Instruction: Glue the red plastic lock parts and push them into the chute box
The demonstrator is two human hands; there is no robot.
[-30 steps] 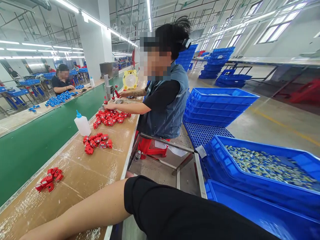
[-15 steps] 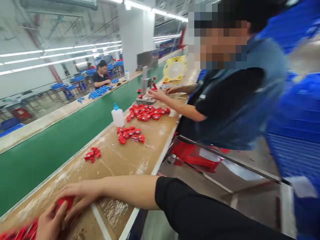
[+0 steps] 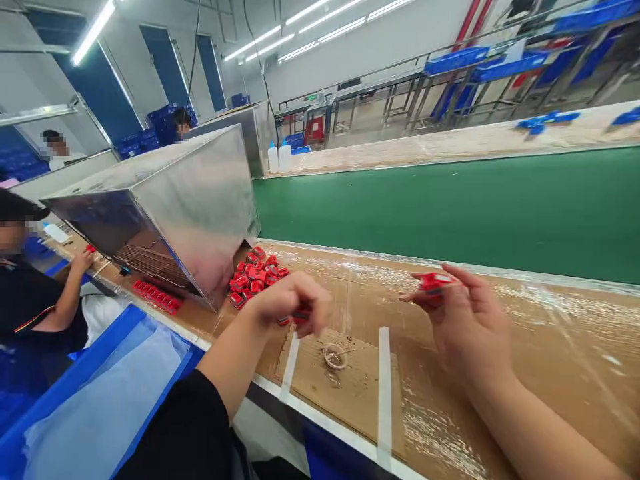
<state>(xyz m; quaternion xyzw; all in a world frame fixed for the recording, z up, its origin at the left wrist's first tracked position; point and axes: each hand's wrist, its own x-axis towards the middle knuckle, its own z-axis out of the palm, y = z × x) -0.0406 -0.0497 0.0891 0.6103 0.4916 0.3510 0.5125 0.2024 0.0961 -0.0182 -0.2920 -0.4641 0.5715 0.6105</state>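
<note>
My right hand (image 3: 473, 327) pinches a small red plastic part (image 3: 434, 281) with light markings, held above the brown table. My left hand (image 3: 295, 300) is curled downward, its fingers closed on another red part (image 3: 301, 316) that shows only partly beneath them. Just behind my left hand lies a heap of similar red parts (image 3: 255, 275), shaped like small toy cars. Between my hands and nearer to me, a small round dish (image 3: 335, 357) with a thin stick in it sits on a taped cardboard sheet (image 3: 357, 400).
A metal box-shaped housing (image 3: 195, 193) stands on the left, with a row of red parts (image 3: 157, 297) before it. A green conveyor belt (image 3: 440, 207) runs behind the table. At left, a co-worker (image 3: 37, 293) sits beyond a blue bin (image 3: 115, 393).
The view has swung left, taking the nearby co-worker on the right out of sight. My hands were together around a red part; now they are apart, each with a red part.
</note>
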